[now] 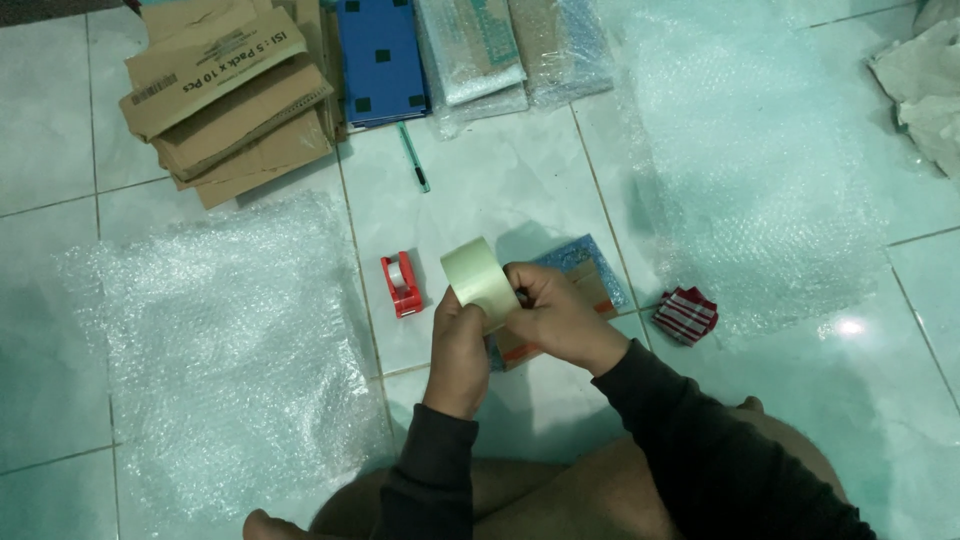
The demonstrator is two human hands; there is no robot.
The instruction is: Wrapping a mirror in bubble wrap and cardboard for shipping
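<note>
Tape, a wide roll of pale yellowish packing tape (481, 279), sits upright between our two hands, raised above the floor just in front of our folded legs. Our left hand (458, 350) has its grip clamped on the lower left side of the roll, thumb up against the rim. Our right hand (558, 318) closes on the roll's right edge, fingertips (520, 285) pinched together at the tape's surface; whether they have a loose end between them we cannot tell. Both arms wear dark long sleeves (700, 440).

Directly beneath the hands lies a flat parcel wrapped in bubble wrap, blue with brown and orange showing through (590, 275), partly hidden by our right hand. Just to the left of the roll a small red tape dispenser (402, 284) stands on the pale green tiled floor (500, 180), apart from the hands. To the right of the parcel, near it, lies a small red and white striped folded bundle (686, 314), touching the edge of a large sheet of clear bubble wrap (750, 170). Another clear bubble wrap sheet (220, 340) spreads over the tiles on our left.

Farther off, a green pen (413, 157) lies on the floor. Beyond it we see a stack of flattened brown cardboard boxes (230, 90), a blue flat box with dark squares (381, 55), and more bubble-wrapped packages (500, 50).
</note>
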